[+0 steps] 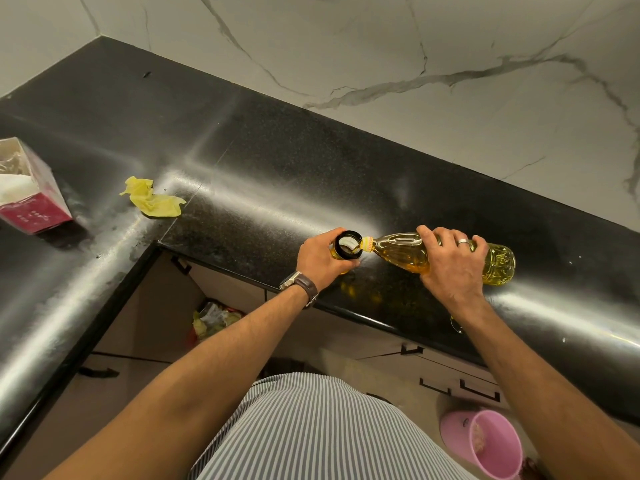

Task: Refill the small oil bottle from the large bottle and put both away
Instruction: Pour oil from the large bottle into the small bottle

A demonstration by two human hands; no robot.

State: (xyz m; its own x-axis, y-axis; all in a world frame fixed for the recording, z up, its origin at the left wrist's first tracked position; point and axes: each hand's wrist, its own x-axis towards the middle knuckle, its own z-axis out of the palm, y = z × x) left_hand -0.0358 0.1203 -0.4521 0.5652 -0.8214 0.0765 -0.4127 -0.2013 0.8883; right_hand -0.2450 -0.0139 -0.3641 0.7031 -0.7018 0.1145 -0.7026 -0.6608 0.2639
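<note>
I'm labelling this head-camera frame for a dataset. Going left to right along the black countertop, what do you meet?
Open pink carton → crumpled yellow cloth → left hand gripping the small oil bottle → large bottle, tipped into it → right hand gripping the large bottle.

A single head-worn wide-angle view looks steeply down and forward, close above the black counter point(311, 161), probably slightly tilted.

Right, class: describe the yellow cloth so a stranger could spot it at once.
Start at the black countertop and follow it to its inner corner on the left. The yellow cloth lies crumpled there, just right of the red and white carton. It is the only soft, pale yellow thing on the counter.
</note>
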